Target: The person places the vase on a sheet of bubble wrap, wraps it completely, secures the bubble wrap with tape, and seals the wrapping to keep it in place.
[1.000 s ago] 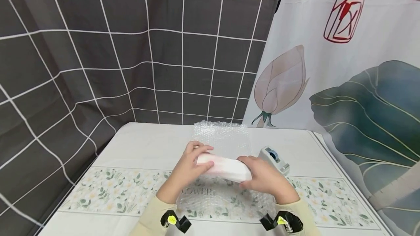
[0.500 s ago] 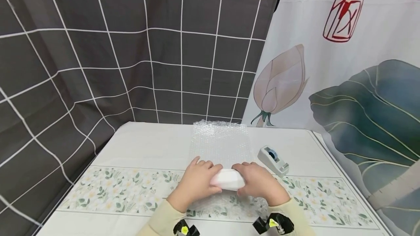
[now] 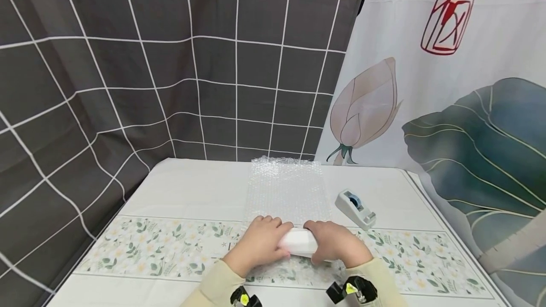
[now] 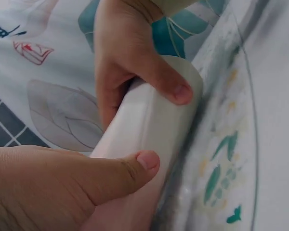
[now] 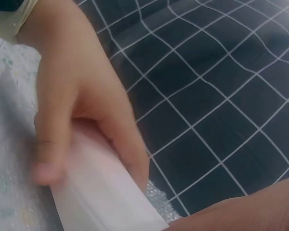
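A long white, faceted object (image 3: 299, 241) with a pale pink tint lies crosswise low over the bubble wrap (image 3: 286, 191); its exact kind is not clear. My left hand (image 3: 262, 244) grips its left part, thumb on the near face and fingers over the far side. Around the right end, my right hand (image 3: 337, 243) holds it the same way. In the left wrist view, both thumbs press on the object's smooth side (image 4: 149, 120). Much of the object is hidden under the hands. In the right wrist view, its pale body (image 5: 96, 178) runs between both hands.
A light grey tape dispenser (image 3: 356, 209) with a blue roll stands right of the bubble wrap. The white table (image 3: 192, 184) carries a floral band (image 3: 158, 245). A dark checked curtain (image 3: 213, 70) hangs behind, beside a white printed one (image 3: 409, 146).
Both hands have brought the object down and towards the body, turning it from slanted to nearly level. They now sit closer together on it. The tape dispenser stays put.
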The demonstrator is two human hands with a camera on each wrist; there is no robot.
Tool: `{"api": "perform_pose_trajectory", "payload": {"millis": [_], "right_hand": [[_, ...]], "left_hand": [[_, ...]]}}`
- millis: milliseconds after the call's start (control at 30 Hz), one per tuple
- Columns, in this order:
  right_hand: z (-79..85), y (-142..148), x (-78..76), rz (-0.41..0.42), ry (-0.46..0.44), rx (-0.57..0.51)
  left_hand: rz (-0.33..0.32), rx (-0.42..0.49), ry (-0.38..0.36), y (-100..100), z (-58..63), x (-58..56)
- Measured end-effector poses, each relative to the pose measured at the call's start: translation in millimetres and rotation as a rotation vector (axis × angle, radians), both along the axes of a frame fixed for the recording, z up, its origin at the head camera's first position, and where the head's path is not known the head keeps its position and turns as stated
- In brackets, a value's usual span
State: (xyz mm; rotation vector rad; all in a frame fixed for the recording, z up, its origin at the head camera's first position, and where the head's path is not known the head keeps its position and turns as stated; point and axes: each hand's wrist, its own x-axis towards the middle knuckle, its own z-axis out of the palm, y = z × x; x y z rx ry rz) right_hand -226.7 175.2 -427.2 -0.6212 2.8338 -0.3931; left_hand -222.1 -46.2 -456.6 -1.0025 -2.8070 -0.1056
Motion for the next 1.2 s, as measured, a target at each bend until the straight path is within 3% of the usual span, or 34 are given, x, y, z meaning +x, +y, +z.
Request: {"api": "perform_pose_trajectory", "payload": {"millis": [267,533,733,967,1200], "right_hand": [[-1.7,-2.2,0.3,-0.055,-0.043,0.072],[-6.2,-6.9,2.0,-0.060,-0.064,0.085],[-0.2,-8.8,8.5,-0.049,-0.018,0.140],[12.5,-20.2,23.9,0.034,0.058,0.147],[3.8,-27.7,21.9,0.030,0.154,0.171]], "left_hand": [[0.053,-0.063,-0.088,8.8,4.9,11.5],[0.130,-0.205,-0.078,18.9,5.3,28.7],[0.123,-0.155,-0.065,18.4,5.3,31.1],[0.105,-0.098,-0.083,14.9,7.3,25.9],[0.092,-0.092,-0.073,11.5,8.3,22.3]]}}
